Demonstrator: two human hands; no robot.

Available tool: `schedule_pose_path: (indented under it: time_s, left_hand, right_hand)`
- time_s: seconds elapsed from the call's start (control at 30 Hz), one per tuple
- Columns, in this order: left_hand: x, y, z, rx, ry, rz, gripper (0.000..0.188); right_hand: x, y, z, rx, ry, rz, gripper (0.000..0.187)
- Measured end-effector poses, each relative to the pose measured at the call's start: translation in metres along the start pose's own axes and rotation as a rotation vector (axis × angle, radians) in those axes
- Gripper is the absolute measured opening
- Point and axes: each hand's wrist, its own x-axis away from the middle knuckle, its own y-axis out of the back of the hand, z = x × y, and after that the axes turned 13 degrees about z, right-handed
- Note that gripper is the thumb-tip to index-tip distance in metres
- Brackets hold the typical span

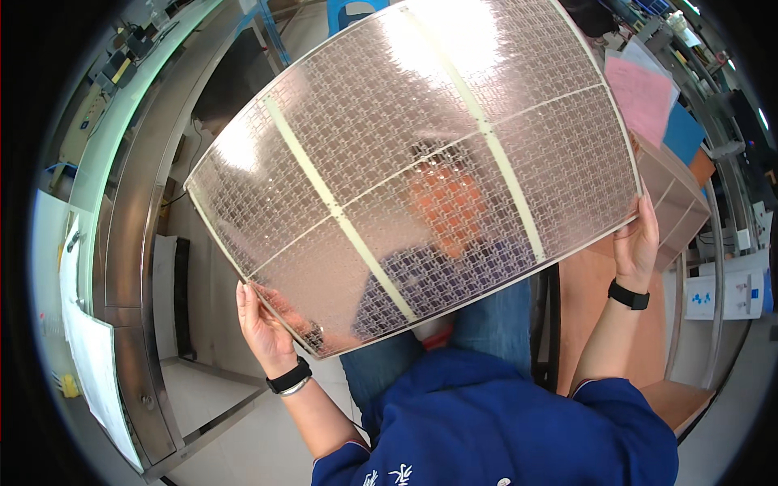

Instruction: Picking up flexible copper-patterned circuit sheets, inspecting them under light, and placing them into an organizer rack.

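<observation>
Circuit-board panel [413,190], mirror-bright and tilted, is held up above the jeans [494,320] of a person in a blue shirt [502,421], both forearms reaching forward and set wide apart. Left hand [269,336] pinches the panel's left edge; right hand [636,251] pinches its right side near the lower corner. Its top runs partly out of frame, 2 patches of glare [442,36] blot out the pattern, and how far each hand wraps underneath cannot be told.
</observation>
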Motion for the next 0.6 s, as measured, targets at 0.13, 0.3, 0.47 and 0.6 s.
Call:
schedule_pose_path:
  time_s: [0.13, 0.3, 0.47, 0.6]
  left_hand:
    - [0.0, 0.008, -0.002, -0.001, 0.004, -0.024, 0.018]
    - [-0.003, 0.017, 0.004, -0.021, 0.024, 0.033, 0.016]
    - [-0.002, 0.02, -0.001, -0.043, -0.047, -0.015, 0.015]
    - [-0.004, 0.026, 0.003, -0.049, -0.081, -0.046, 0.016]
  right_hand:
    - [0.004, -0.001, 0.001, -0.002, -0.033, 0.063, 0.047]
    - [0.003, -0.004, 0.001, -0.088, -0.034, 0.136, 0.052]
    - [0.0, -0.004, 0.0, -0.143, -0.038, 0.117, 0.056]
    - [0.002, 0.0, 0.0, -0.063, -0.06, 0.06, 0.046]
